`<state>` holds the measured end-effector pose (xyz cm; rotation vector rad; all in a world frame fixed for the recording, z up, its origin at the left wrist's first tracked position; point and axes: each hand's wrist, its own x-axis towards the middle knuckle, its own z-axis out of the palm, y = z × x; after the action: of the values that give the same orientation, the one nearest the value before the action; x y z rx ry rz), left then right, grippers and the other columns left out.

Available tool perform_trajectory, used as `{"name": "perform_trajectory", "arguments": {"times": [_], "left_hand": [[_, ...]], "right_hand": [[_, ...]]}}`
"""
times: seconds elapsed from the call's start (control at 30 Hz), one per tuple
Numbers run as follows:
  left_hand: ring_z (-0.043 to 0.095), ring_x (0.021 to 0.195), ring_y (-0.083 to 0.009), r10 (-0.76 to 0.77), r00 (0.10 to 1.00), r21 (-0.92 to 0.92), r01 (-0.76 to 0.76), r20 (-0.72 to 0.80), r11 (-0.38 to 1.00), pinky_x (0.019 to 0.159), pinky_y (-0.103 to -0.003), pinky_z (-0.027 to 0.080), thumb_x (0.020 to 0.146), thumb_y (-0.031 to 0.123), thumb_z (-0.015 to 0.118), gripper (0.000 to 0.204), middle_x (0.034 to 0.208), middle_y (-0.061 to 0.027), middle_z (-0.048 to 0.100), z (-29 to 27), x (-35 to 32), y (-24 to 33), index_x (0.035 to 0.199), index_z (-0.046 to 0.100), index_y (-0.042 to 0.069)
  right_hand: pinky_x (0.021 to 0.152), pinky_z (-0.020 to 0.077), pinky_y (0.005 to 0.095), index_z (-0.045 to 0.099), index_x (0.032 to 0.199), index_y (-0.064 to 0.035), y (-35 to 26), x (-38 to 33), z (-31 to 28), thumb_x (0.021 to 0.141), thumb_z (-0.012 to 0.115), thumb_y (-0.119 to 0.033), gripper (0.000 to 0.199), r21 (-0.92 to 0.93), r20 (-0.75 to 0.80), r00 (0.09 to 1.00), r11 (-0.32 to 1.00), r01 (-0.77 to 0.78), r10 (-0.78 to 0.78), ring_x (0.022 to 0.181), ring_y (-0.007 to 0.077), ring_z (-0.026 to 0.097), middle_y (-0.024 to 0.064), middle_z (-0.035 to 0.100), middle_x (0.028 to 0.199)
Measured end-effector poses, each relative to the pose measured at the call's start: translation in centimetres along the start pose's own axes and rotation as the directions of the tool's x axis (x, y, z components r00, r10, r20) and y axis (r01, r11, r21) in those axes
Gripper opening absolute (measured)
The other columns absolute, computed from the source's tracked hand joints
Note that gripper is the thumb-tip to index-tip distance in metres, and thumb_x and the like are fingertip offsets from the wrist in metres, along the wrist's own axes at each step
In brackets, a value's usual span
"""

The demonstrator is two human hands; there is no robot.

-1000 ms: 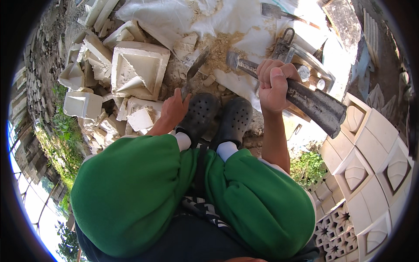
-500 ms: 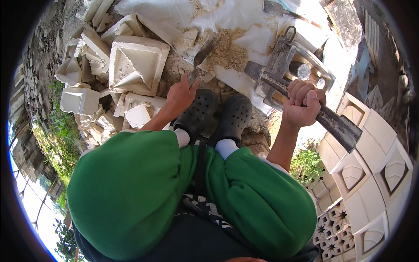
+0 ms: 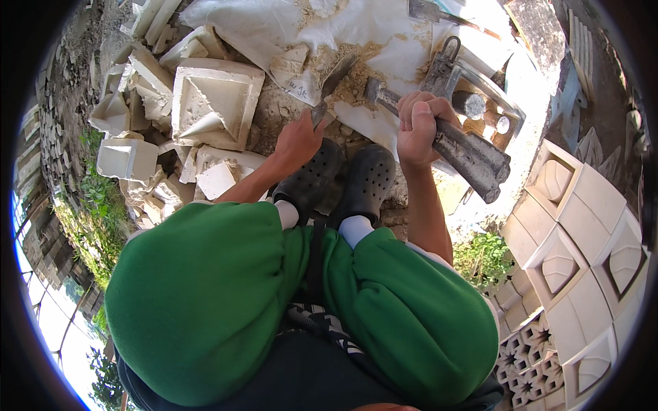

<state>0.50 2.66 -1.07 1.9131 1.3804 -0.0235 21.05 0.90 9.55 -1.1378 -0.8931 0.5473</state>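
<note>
My left hand point(image 3: 299, 142), closed, grips the handle of a small trowel point(image 3: 338, 74) whose dusty blade points forward and right over a sandy patch on the white sheet point(image 3: 240, 24). In my closed right hand point(image 3: 419, 129) is a long, dark, dusty metal piece point(image 3: 474, 162). It slants from a flat end near the trowel to a wide, grooved end at the lower right. Just beyond that hand, partly hidden, sits a rectangular metal mould frame point(image 3: 492, 86) with round cylinders inside. My dark clogs point(image 3: 367, 179) stand between both hands.
Broken cream-coloured cast blocks point(image 3: 217, 103) are piled at the left. Another flat tool point(image 3: 425, 9) rests at the far edge of the sheet. Patterned cast blocks point(image 3: 576, 226) are lined up at the right, near a small green plant point(image 3: 483, 260). Loose sand point(image 3: 356, 89) lies ahead.
My right hand has carried the metal piece left and slightly forward, away from the mould frame. My left hand has shifted a little right, bringing the trowel along.
</note>
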Motion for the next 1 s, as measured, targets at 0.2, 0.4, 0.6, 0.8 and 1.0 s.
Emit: {"name": "perform_trajectory", "arguments": {"times": [0.2, 0.4, 0.6, 0.8, 1.0], "left_hand": [[0.057, 0.070, -0.0504, -0.056, 0.998, 0.001, 0.056, 0.020, 0.998, 0.065, -0.056, 0.045, 0.093, 0.033, 0.050, 0.038, 0.071, -0.0299, 0.060, -1.8, 0.1, 0.7, 0.100, 0.045, -0.004], [0.058, 0.075, -0.0501, -0.098, 0.995, 0.045, 0.097, 0.031, 0.994, 0.068, -0.056, 0.046, 0.093, 0.035, 0.048, 0.039, 0.077, -0.0295, 0.062, -1.5, 0.4, -0.5, 0.100, 0.043, -0.003], [0.059, 0.078, -0.0502, -0.169, 0.982, 0.100, 0.160, 0.085, 0.982, 0.071, -0.057, 0.046, 0.093, 0.034, 0.048, 0.036, 0.078, -0.0299, 0.062, -1.1, 1.1, 0.1, 0.097, 0.041, -0.001], [0.059, 0.078, -0.0499, -0.198, 0.978, 0.120, 0.189, 0.070, 0.975, 0.071, -0.057, 0.046, 0.093, 0.033, 0.049, 0.035, 0.078, -0.0294, 0.062, -0.8, 0.5, -0.4, 0.096, 0.039, 0.000], [0.059, 0.078, -0.0497, -0.160, 0.986, 0.107, 0.153, 0.055, 0.982, 0.071, -0.057, 0.046, 0.093, 0.033, 0.049, 0.034, 0.077, -0.0293, 0.062, -0.9, 0.7, 0.5, 0.096, 0.039, 0.000]], "right_hand": [[0.044, 0.0281, 0.0281, 0.032, 0.064, -0.0090, -1.5, 2.4, 0.6, 0.083, 0.043, -0.004, 0.022, 0.204, 0.007, 1.000, 0.979, -0.024, 0.023, 0.043, 0.0100, 0.027, 0.0003, 0.031, 0.049], [0.042, 0.0267, 0.0284, 0.033, 0.065, -0.0101, -4.8, 3.9, 1.2, 0.083, 0.039, -0.008, 0.020, 0.253, 0.042, 0.999, 0.968, -0.001, -0.010, 0.042, 0.0102, 0.024, 0.0004, 0.029, 0.048], [0.043, 0.0272, 0.0290, 0.033, 0.065, -0.0093, 2.0, 2.5, 2.8, 0.083, 0.039, -0.003, 0.021, 0.060, 0.033, 0.999, 0.997, -0.045, 0.043, 0.042, 0.0106, 0.024, 0.0006, 0.030, 0.049], [0.044, 0.0277, 0.0283, 0.033, 0.064, -0.0090, -1.8, 4.2, 2.0, 0.082, 0.040, 0.001, 0.021, 0.363, 0.040, 0.996, 0.928, -0.085, 0.076, 0.043, 0.0096, 0.025, 0.0000, 0.030, 0.049], [0.043, 0.0274, 0.0283, 0.032, 0.064, -0.0094, 3.7, 2.4, 2.3, 0.083, 0.040, -0.002, 0.021, 0.043, -0.046, 0.999, 0.999, -0.015, 0.017, 0.041, 0.0100, 0.023, 0.0002, 0.029, 0.048]]}}
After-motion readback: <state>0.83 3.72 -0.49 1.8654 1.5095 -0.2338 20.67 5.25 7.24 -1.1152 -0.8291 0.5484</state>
